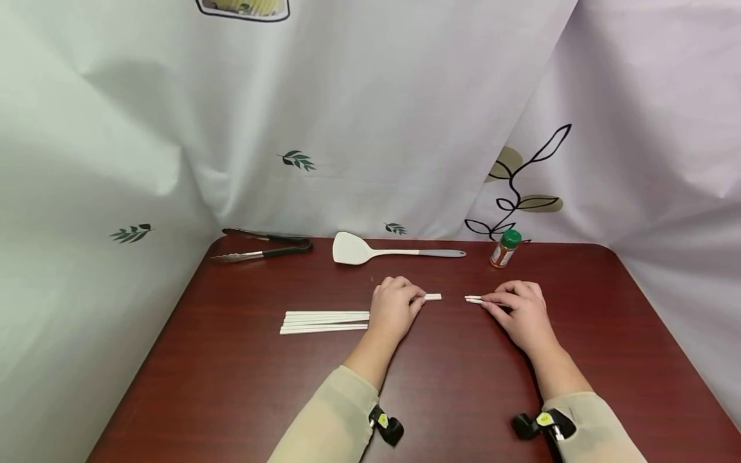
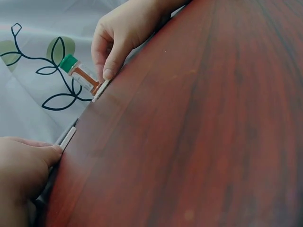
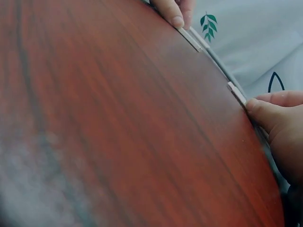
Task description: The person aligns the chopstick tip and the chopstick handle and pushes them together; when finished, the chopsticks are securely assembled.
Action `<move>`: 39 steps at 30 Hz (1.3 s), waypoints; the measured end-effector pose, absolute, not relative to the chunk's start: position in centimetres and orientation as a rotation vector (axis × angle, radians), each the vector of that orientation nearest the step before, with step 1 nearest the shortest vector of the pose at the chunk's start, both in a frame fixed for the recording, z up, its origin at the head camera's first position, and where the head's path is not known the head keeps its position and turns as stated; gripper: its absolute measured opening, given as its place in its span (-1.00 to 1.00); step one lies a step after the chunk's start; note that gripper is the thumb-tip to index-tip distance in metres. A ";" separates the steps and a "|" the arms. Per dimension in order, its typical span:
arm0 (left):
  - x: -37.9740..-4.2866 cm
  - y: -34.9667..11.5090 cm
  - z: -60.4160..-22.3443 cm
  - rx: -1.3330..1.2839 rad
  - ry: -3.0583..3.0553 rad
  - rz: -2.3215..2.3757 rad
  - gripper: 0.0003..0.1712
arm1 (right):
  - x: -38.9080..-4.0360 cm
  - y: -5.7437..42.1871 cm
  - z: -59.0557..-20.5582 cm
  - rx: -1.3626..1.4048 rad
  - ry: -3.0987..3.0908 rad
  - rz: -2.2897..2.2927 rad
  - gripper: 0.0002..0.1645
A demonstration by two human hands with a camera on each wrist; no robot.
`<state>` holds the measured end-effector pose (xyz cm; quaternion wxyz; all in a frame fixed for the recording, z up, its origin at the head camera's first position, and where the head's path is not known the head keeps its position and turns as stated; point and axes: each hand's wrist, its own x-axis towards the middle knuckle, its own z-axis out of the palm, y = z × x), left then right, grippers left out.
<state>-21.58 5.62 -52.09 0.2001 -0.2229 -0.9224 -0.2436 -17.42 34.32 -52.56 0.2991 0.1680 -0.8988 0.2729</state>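
My left hand (image 1: pixel 393 308) pinches white chopsticks (image 1: pixel 433 297) between thumb and fingers, low over the table; their ends point right. Facing it across a short gap, my right hand (image 1: pixel 519 315) pinches white chopsticks (image 1: pixel 473 299) whose ends point left. Each hand hides the rest of what it holds. Several more white chopsticks (image 1: pixel 324 320) lie side by side to the left of my left hand, which covers their right ends. In the left wrist view the held chopsticks (image 2: pixel 69 137) show near the left thumb. The right wrist view shows the right thumb on the chopsticks (image 3: pixel 237 96).
Along the back edge of the dark red table (image 1: pixel 451 386) lie tongs (image 1: pixel 283 249) and a white spatula (image 1: pixel 353 249) with a grey handle. A spice jar (image 1: pixel 503 249) with a green lid stands behind my right hand. White patterned cloth (image 1: pixel 376 128) hangs behind.
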 end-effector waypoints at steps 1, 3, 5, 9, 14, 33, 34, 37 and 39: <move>-21.5 5.5 -52.1 -0.620 -2.584 -0.680 -0.88 | -17.4 34.2 -52.6 0.440 -2.391 0.722 -0.72; -21.5 5.4 -52.2 -0.618 -2.592 -0.672 -0.86 | -17.4 34.1 -52.7 0.427 -2.403 0.715 -0.70; -21.4 5.3 -52.3 -0.616 -2.600 -0.665 -0.86 | -17.3 33.9 -52.8 0.410 -2.418 0.712 -0.70; -21.4 5.1 -52.4 -0.618 -2.602 -0.652 -0.90 | -17.3 33.7 -52.8 0.390 -2.447 0.717 -0.76; -21.4 4.7 -52.2 -0.617 -2.584 -0.642 -0.93 | -17.5 33.5 -52.6 0.402 -2.457 0.734 -0.76; -20.3 1.9 -51.5 -0.819 -2.357 -0.688 -0.90 | -17.5 31.2 -51.7 0.497 -2.344 0.809 -0.61; -20.2 1.2 -51.5 -0.829 -2.335 -0.693 -0.90 | -17.5 30.7 -51.7 0.503 -2.347 0.812 -0.63; -20.0 -1.1 -51.4 -0.823 -2.289 -0.716 -0.89 | -17.7 28.7 -51.8 0.528 -2.338 0.823 -0.65; -19.9 -2.7 -51.5 -0.776 -2.271 -0.726 -0.87 | -17.9 27.2 -51.8 0.554 -2.326 0.829 -0.63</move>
